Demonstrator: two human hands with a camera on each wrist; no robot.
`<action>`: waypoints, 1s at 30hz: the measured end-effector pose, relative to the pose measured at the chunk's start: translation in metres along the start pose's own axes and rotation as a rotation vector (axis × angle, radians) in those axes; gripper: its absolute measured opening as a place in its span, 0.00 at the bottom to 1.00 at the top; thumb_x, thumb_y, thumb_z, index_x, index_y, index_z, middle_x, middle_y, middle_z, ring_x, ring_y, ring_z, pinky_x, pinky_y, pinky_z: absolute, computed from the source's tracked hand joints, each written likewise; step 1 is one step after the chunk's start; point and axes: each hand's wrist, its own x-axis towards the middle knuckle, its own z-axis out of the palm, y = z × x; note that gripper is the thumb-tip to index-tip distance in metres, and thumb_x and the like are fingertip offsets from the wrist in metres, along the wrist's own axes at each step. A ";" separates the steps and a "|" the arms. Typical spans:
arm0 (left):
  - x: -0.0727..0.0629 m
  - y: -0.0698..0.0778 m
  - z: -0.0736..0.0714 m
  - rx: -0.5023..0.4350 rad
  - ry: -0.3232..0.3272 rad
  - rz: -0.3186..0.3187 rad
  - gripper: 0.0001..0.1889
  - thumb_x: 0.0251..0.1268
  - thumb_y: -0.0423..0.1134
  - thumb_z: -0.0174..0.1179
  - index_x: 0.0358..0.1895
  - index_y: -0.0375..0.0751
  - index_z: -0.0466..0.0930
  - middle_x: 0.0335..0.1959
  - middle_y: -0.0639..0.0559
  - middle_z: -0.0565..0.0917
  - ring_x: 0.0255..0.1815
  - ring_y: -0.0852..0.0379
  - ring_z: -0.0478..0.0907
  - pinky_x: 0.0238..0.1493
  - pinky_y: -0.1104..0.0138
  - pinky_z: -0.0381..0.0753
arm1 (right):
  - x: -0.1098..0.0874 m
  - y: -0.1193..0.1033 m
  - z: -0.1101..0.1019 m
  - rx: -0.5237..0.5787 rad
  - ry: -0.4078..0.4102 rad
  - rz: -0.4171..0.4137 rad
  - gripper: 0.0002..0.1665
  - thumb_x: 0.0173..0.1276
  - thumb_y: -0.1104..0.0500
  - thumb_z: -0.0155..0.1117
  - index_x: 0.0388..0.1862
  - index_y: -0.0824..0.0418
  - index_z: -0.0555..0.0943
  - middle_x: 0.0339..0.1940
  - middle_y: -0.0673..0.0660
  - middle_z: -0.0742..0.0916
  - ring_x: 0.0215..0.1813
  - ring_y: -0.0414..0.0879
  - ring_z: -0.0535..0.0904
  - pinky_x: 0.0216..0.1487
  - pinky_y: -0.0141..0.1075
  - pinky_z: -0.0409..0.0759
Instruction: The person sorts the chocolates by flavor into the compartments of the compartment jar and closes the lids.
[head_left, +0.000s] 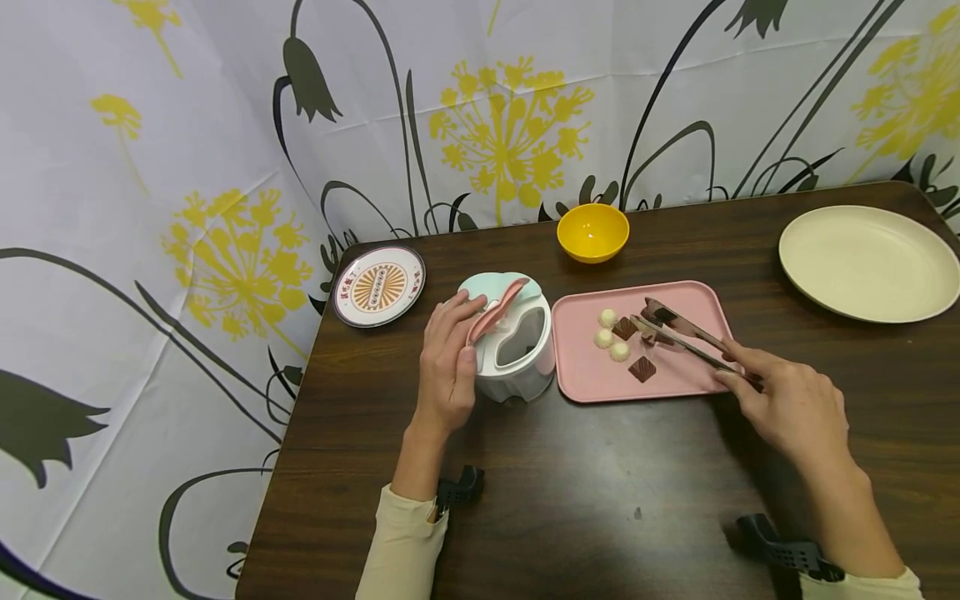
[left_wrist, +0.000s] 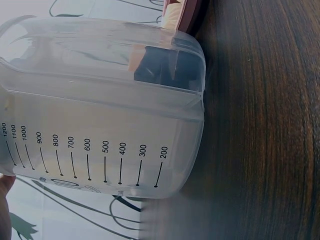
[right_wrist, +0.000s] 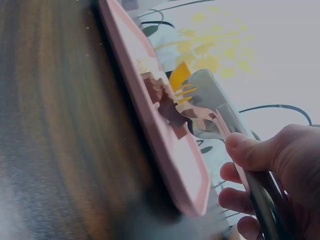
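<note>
My left hand [head_left: 447,358] grips the top of a clear measuring canister [left_wrist: 100,115], thumb and fingers at its mint and white lid [head_left: 487,287]. A pink flap [head_left: 497,313] on that lid stands raised beside the fingers, leaving an opening uncovered. My right hand [head_left: 797,410] holds metal tongs [head_left: 693,343], one end forked and the other spoon-like. Their tips reach low over a pink tray [head_left: 585,383], right at the brown chocolate pieces. White balls [head_left: 619,352] and brown chocolate squares [head_left: 642,369] lie on the tray, left of the tongs.
A yellow bowl [head_left: 593,233] stands behind the tray. At the back left lies a patterned round plate [head_left: 378,287], and a large cream plate [head_left: 870,264] sits at the right. A floral cloth [head_left: 510,133] hangs along the back edge of the dark wooden table [head_left: 555,508].
</note>
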 end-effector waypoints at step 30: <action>0.002 0.001 0.000 -0.010 0.006 0.010 0.27 0.71 0.48 0.35 0.52 0.36 0.82 0.60 0.44 0.79 0.67 0.41 0.68 0.70 0.45 0.53 | 0.002 0.006 -0.002 -0.064 -0.083 0.078 0.26 0.61 0.53 0.71 0.59 0.54 0.82 0.14 0.55 0.78 0.21 0.52 0.65 0.22 0.43 0.58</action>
